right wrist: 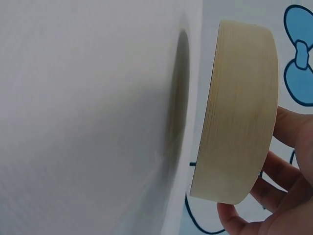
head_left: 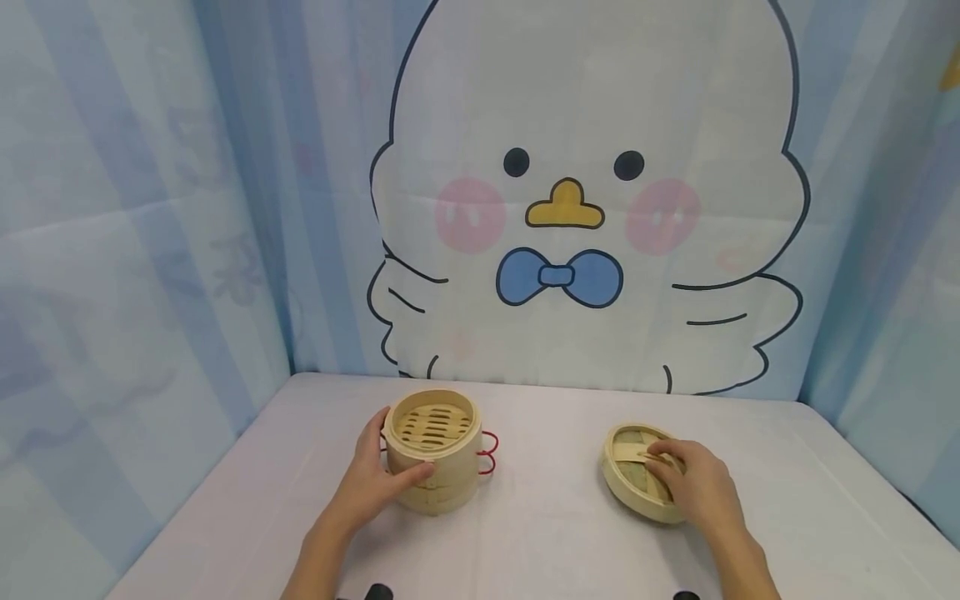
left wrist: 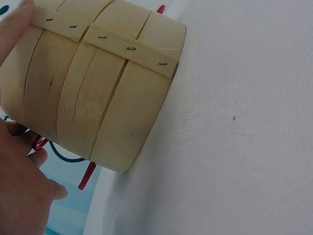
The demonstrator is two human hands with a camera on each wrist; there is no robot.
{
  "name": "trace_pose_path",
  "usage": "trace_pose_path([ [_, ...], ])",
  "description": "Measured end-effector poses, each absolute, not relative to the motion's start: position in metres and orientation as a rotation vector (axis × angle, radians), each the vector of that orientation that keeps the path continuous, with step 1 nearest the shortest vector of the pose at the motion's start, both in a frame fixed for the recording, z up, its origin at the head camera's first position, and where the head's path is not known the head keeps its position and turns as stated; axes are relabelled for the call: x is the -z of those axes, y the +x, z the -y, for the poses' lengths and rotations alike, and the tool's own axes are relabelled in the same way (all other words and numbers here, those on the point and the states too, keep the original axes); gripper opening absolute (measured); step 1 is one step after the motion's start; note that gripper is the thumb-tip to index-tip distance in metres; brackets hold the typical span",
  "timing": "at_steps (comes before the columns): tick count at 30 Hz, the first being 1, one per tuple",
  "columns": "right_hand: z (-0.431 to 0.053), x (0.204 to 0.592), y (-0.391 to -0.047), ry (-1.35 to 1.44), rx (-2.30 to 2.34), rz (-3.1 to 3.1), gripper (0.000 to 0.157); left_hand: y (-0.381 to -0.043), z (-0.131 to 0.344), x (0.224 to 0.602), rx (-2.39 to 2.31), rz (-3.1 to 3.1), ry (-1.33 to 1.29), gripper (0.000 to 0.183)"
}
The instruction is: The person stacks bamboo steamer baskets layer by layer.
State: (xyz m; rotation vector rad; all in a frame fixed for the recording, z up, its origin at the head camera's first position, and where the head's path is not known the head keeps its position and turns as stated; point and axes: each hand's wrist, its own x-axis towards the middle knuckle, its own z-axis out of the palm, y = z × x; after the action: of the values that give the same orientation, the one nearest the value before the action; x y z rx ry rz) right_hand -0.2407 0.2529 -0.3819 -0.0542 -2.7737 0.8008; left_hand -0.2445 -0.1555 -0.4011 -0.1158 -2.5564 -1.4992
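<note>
1. Steamer stack (head_left: 450, 482) of pale bamboo stands upright on the white table (head_left: 540, 517), to the person's left, built of banded tiers set one on another.
2. From here I can see into the top tier: a slatted floor (head_left: 435, 427) with long slots lies inside the raised rim. What the lower tiers hold is hidden.
3. The left hand (head_left: 371, 482) holds the stack, its thumb on the near wall and its fingers round the left side.
4. Red loops (head_left: 496, 442) stick out from the stack's right side, and more red shows on the other side, near the left hand's fingers.
5. Well apart, to the right, the round bamboo lid (head_left: 637, 479) is tilted and raised off the table, its shadow beneath it. The side turned down is out of my sight.
6. The right hand (head_left: 701, 483) pinches the lid at the flat strap (head_left: 627, 452) across its top.
7. Behind the table hangs a pale cloth (head_left: 577, 92) printed with a bird in a blue bow tie (head_left: 556, 276).
</note>
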Motion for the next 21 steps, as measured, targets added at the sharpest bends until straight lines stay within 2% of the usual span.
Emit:
trace_pose_path([
  [8, -0.244, 0.371, -0.241, -0.038, -0.799, 2.762, 0.028, -0.245, 0.155, 0.400, 1.520, 2.559, -0.115, 0.111],
  [21, -0.212, 0.354, -0.241, 0.086, -0.864, 2.610, 0.022, -0.243, 0.156, 0.399, 1.501, 2.562, -0.116, 0.109],
])
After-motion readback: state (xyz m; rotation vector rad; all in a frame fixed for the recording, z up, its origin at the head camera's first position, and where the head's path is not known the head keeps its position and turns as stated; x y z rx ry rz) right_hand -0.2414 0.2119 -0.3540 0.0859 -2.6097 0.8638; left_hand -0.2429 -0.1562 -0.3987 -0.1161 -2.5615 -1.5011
